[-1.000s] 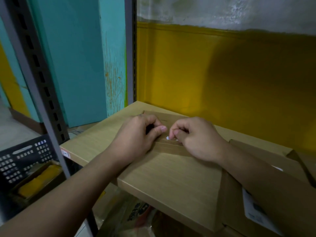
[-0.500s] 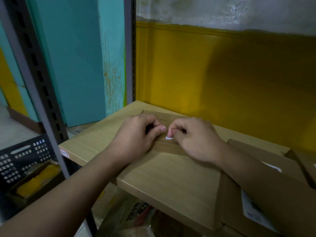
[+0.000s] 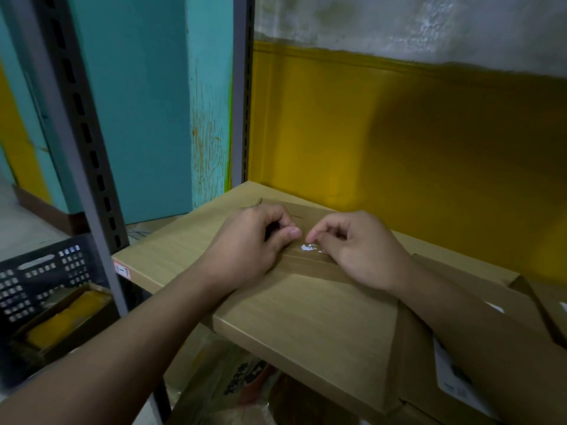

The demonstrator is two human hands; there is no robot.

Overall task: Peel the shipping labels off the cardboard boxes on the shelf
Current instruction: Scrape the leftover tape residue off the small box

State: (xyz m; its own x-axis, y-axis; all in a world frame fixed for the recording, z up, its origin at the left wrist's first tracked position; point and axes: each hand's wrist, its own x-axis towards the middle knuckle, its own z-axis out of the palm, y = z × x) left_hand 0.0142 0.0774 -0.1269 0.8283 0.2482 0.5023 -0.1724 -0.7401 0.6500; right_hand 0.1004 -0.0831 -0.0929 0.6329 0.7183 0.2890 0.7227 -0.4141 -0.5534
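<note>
Right hand (image 3: 356, 250) drawn slightly back from the left thumb since half a second ago; more of the white label scrap (image 3: 309, 248) is exposed.

- Left hand (image 3: 248, 240): fingers curled, thumb pressed flat on the box (image 3: 319, 266).
- Right hand: fingers curled, forefinger tip and thumb close together just above the scrap; whether they pinch a shred, cannot tell.
- Label scrap: small, torn, stuck to the box top between the hands; no print legible.
- Box: flat brown cardboard on the shelf (image 3: 171, 250).
- Shelf tag (image 3: 122, 270): white, reads roughly "1-7".
- Second box (image 3: 460, 289), right: white label (image 3: 454, 378), print blurred.
- Bag (image 3: 242, 381) below the shelf: dark characters, unreadable.
- Black crate (image 3: 36, 280), left.
</note>
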